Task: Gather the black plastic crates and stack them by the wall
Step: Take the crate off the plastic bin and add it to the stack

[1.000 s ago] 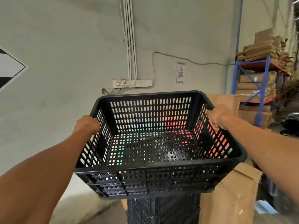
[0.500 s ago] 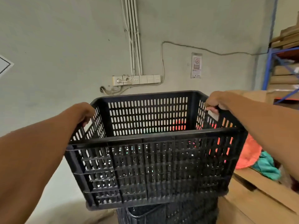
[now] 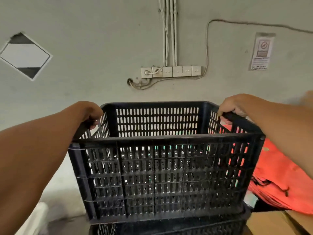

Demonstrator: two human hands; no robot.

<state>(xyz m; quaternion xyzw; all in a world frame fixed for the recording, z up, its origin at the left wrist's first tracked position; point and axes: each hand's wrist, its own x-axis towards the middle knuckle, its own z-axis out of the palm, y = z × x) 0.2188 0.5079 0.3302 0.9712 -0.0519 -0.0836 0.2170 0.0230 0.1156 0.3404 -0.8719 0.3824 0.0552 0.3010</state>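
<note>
Black slotted plastic fills the middle of the view: a crate [image 3: 162, 160] is held level in front of a grey wall [image 3: 84, 31]. Its left rim is clasped by the left hand [image 3: 86, 114], fingers curled over the edge, and its right rim is clasped the same way by the right hand [image 3: 234, 107]; each grip is closed tight on the rim. The crate's base is set on or just above a second crate [image 3: 169, 228] directly below it; contact cannot be told. An orange cloth [image 3: 277, 180] is seen just right of the crate, over a cardboard box [image 3: 271, 224]. On the wall, a row of sockets [image 3: 171, 71] is mounted far behind the crate, with a diamond sign [image 3: 25, 55] at left and a notice [image 3: 261, 51] at right.
</note>
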